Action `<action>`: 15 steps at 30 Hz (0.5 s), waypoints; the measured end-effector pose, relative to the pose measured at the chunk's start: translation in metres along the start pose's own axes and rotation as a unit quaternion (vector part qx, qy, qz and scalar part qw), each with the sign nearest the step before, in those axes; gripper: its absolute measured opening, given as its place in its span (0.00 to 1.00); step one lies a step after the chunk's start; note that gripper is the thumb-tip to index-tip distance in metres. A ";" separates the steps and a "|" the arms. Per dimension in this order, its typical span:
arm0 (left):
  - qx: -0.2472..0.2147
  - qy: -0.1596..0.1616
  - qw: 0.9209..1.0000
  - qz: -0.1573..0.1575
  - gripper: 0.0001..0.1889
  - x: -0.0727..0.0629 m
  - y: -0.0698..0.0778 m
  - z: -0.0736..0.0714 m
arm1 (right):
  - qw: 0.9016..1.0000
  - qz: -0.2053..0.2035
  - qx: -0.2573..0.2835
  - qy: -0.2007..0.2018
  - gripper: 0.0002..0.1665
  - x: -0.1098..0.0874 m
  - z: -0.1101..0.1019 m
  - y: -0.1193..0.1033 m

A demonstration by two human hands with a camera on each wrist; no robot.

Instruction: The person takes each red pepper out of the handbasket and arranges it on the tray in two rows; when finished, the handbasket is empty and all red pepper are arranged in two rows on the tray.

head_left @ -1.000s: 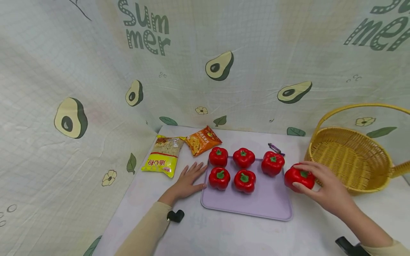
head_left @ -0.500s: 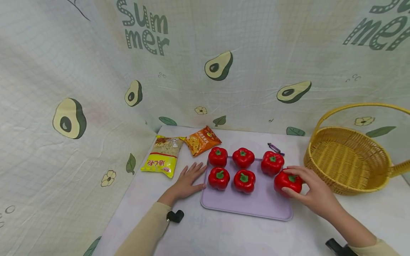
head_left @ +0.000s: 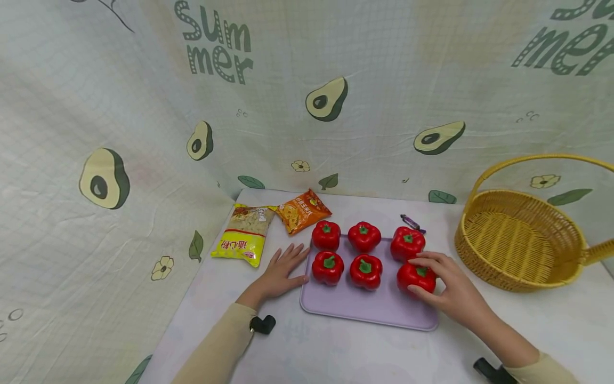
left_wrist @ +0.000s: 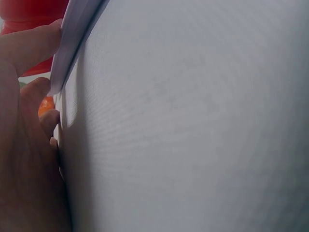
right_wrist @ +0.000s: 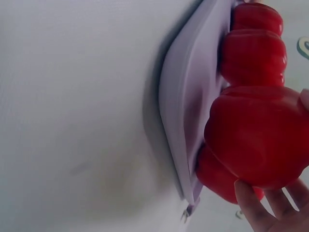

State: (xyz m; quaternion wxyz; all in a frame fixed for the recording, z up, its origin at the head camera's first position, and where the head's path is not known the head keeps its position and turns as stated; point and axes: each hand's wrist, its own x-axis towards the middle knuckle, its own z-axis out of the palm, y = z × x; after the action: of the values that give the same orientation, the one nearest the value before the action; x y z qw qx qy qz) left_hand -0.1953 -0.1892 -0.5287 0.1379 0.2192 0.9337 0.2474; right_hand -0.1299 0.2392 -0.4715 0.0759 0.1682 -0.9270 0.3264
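My right hand (head_left: 446,282) grips a red bell pepper (head_left: 413,279) with a green stem, over the right part of a lilac tray (head_left: 369,312). In the right wrist view the held pepper (right_wrist: 260,137) appears close over the tray, fingers curled on its side. Several other red bell peppers stand on the tray in two rows, such as the front middle pepper (head_left: 366,271) and the back right pepper (head_left: 407,244). My left hand (head_left: 280,274) lies flat with fingers spread at the tray's left edge; the left wrist view shows its thumb (left_wrist: 38,43) against the rim.
A yellow wicker basket (head_left: 460,250) with a tall handle stands at the right. Behind my left hand lie a yellow pasta bag (head_left: 245,234) and an orange snack bag (head_left: 303,212). A small purple packet (head_left: 413,223) lies behind the tray. A printed cloth hangs at the back.
My right hand has carried the pepper leftward, from beside the basket to over the tray's right part. The left hand has stayed at the tray's edge.
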 end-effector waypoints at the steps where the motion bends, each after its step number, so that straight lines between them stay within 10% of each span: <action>1: -0.001 0.000 1.000 0.000 0.41 0.000 0.000 0.000 | 1.000 0.000 0.001 -0.002 0.30 0.000 0.001 -0.001; 15: -0.001 0.001 1.000 -0.003 0.41 0.000 -0.002 0.001 | 1.000 -0.021 -0.001 -0.002 0.31 0.002 0.015 -0.002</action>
State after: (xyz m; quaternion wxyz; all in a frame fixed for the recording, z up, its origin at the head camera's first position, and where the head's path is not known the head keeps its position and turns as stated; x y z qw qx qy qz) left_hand -0.1958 -0.1902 -0.5306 0.1382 0.2162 0.9341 0.2484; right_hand -0.1313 0.2276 -0.4820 0.0807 0.1879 -0.9239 0.3235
